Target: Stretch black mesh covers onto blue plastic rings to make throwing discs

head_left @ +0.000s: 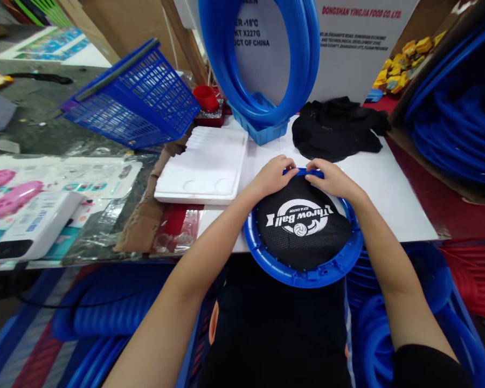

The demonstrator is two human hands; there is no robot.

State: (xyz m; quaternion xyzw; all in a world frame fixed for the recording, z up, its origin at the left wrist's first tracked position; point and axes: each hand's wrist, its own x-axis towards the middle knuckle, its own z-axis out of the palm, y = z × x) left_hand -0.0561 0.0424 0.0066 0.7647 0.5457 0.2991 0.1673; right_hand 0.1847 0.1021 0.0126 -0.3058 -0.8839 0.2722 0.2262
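Note:
A blue plastic ring [262, 258] lies at the table's near edge, partly over my lap. Stretched inside it is a black mesh net [319, 250] with a white "Throw Ball" print, upside down to me. My left hand [275, 175] grips the ring's far rim with fingers bent and thumb pressed in. Close beside it, my right hand [332, 179] pinches the same rim, its thumb on the near side by the mesh. The mesh edge under the fingertips is partly hidden. Beyond my hands lies a pile of black mesh pieces [337, 129].
Several blue rings [307, 48] stand upright in a light blue basket [267, 132]. A white foam board [204, 167] lies to the left, below a tilted blue basket [141, 97]. A power bank [36, 223] sits farther left. At right, a carton holds blue rings [456, 118].

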